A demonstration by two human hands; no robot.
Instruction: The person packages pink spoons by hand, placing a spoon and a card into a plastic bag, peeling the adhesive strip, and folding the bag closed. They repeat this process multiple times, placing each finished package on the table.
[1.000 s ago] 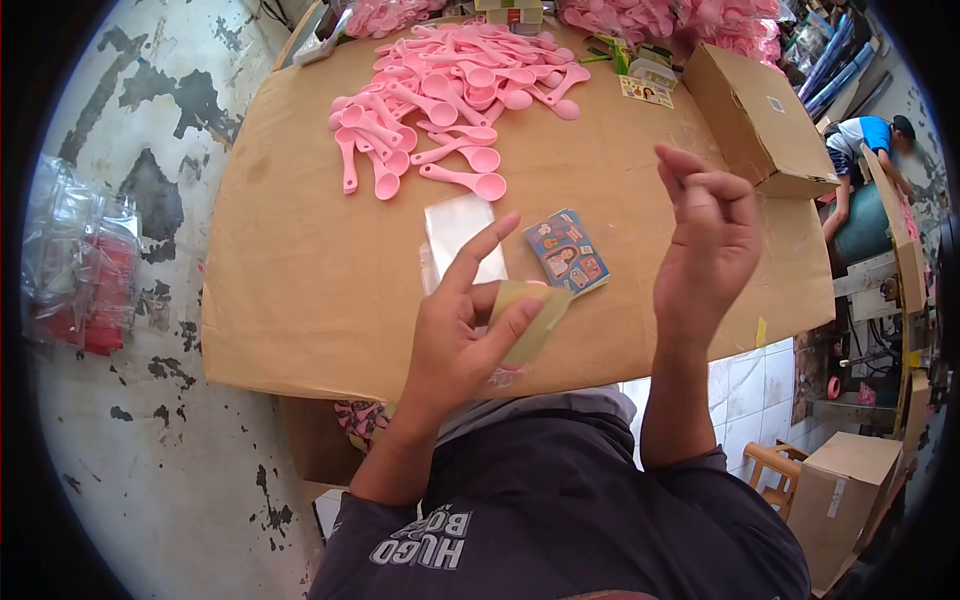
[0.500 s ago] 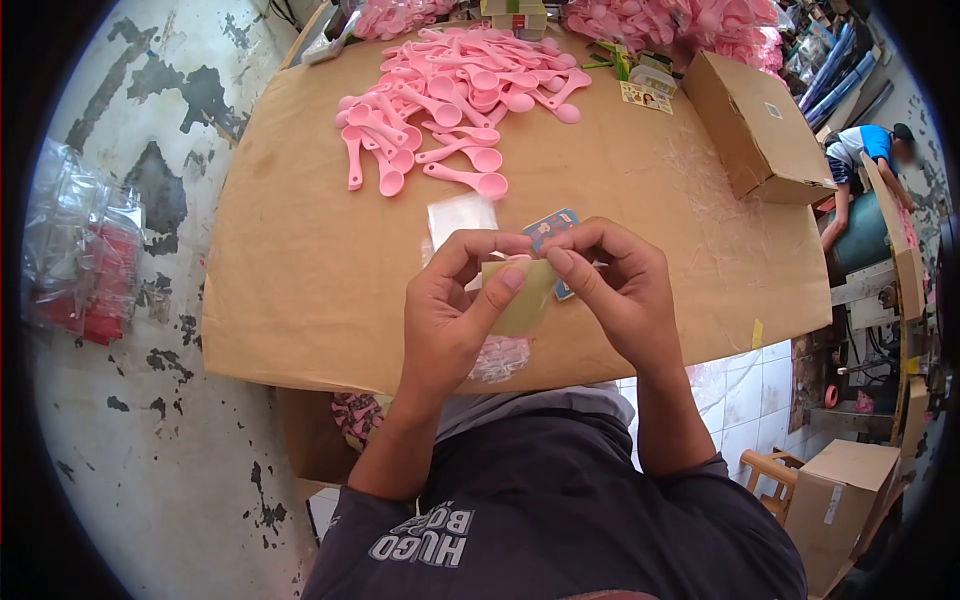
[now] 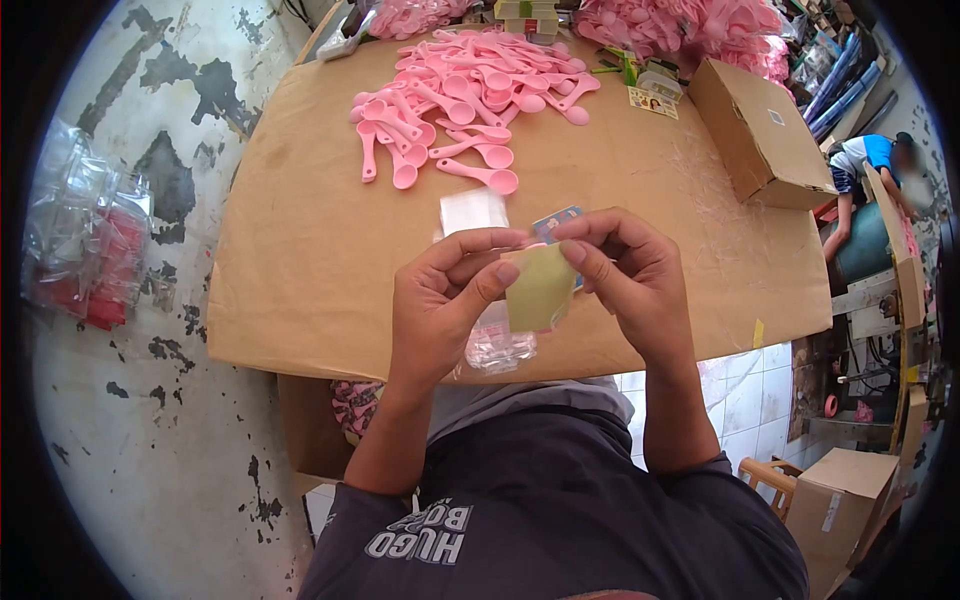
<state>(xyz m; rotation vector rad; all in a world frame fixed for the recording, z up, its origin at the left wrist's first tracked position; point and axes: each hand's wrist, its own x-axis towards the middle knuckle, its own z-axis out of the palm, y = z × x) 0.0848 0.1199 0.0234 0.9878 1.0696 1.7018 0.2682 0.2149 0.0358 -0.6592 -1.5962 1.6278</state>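
My left hand and my right hand meet above the near edge of a cardboard-covered table. Together they pinch a small yellowish-green card held upright between thumbs and forefingers. A clear plastic bag hangs under my left hand. Behind my fingers lies a stack of clear bags and a pack of colourful picture cards, mostly hidden. A heap of pink plastic spoons covers the far middle of the table.
A closed cardboard box sits at the table's far right. More bagged pink items pile up at the back. Clear and red packets lie on the floor to the left. Another person bends over at the right.
My right hand came down from raised in the air and joined my left hand on the card. Both hands then tilted the card more upright, and the bag now hangs lower.
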